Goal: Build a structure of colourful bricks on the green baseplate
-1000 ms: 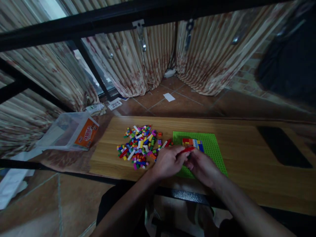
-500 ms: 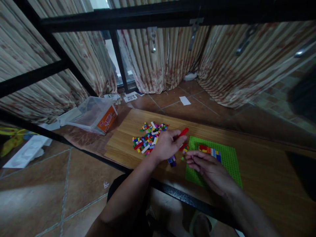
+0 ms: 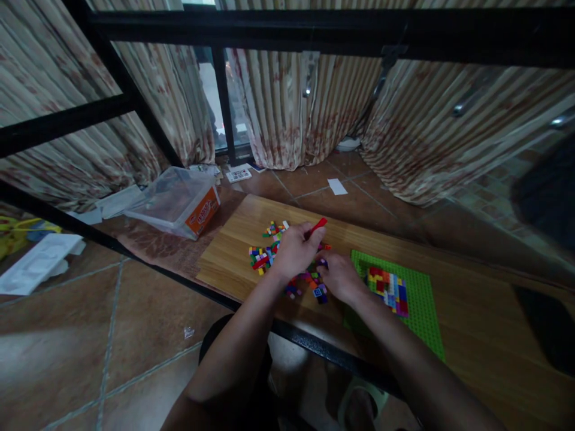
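Observation:
My left hand (image 3: 296, 250) is closed around a long red building brick (image 3: 319, 225), which sticks out past the thumb and forefinger. Below and around that hand lies a pile of small mixed-colour building bricks (image 3: 259, 261). My right hand (image 3: 340, 275) reaches in at the pile's right side, its fingers curled together among the bricks; whatever they may hold is hidden. Right of it lies a green baseplate (image 3: 422, 299), partly covered by my right forearm. A patch of red, white, yellow and blue bricks (image 3: 390, 291) is fixed on the plate.
The bricks and plate rest on a wooden tabletop (image 3: 229, 245) with a black metal edge (image 3: 314, 345). A dark flat object (image 3: 545, 326) lies at the right. Beyond the left end stands a clear plastic box (image 3: 173, 200) with an orange label. Black bars (image 3: 287, 30) cross above.
My right hand has moved left, off the baseplate and into the brick pile, uncovering more of the built patch. My left hand still holds the red brick, shifted slightly left.

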